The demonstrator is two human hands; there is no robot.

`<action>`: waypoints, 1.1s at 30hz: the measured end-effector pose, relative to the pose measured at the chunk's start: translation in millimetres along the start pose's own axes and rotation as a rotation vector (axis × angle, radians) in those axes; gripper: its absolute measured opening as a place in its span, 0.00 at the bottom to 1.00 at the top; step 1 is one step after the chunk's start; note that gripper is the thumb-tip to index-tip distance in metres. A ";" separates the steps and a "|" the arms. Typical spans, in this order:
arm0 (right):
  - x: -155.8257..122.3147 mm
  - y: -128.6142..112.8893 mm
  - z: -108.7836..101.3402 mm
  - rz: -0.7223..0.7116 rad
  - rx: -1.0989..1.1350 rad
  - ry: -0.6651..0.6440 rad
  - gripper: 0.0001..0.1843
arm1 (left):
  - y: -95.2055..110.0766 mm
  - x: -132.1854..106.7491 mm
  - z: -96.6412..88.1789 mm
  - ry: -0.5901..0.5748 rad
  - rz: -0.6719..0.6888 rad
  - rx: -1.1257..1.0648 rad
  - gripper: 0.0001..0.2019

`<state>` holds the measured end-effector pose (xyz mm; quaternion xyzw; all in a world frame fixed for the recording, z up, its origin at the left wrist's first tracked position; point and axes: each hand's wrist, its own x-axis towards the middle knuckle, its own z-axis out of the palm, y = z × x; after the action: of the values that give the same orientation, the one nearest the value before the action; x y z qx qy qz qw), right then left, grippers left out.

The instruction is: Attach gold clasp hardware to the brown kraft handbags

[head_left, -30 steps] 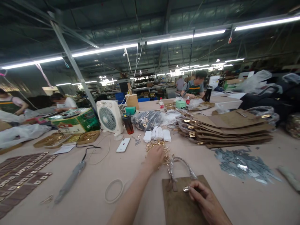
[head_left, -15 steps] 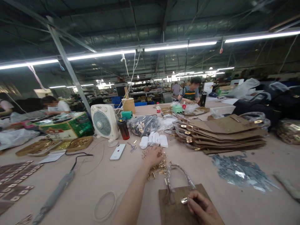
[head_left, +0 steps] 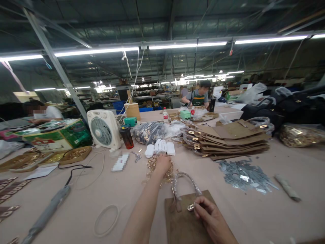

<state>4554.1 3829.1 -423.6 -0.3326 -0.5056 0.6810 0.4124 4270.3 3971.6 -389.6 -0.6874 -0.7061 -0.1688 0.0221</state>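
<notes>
Left hand (head_left: 164, 164) has shifted rightward over gold fittings (head_left: 151, 165); grip cannot be determined. Right hand (head_left: 210, 216) pinches metal clasp (head_left: 190, 207). Bottle label (head_left: 165, 116) beyond left hand: illegible.

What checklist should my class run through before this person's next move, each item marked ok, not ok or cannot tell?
1. Right hand holds the metal fitting: ok, it is pinched at the fingertips.
2. Left hand is at the gold-coloured pieces: ok.
3. Left hand grips a piece: cannot tell, its fingertips are hidden.
4. Brown bag lies on the table: ok.
5. Bag handle is clear of the right fingers: ok.
6. Gold-coloured pieces are gathered in a container: not ok, they lie loose.
</notes>
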 end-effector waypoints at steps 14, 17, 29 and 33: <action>0.9 -11.3 -11.1 -0.023 0.498 0.092 0.17 | -14.6 -21.7 -1.1 0.173 -0.223 -0.340 0.14; 0.5 -11.0 -13.8 -0.024 0.554 0.101 0.15 | -24.5 -28.5 -5.9 0.182 -0.286 -0.382 0.20; -5.4 -14.6 -17.2 -0.007 0.635 0.074 0.13 | -12.5 -47.9 -33.5 0.235 -0.349 -0.455 0.17; -6.0 -15.6 -18.2 -0.007 0.682 0.078 0.14 | 27.1 -51.4 -37.8 0.198 -0.296 -0.564 0.16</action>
<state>4576.1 3833.6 -413.2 -0.1994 -0.2338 0.7962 0.5212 4292.1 3911.9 -361.9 -0.5365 -0.7181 -0.4251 -0.1253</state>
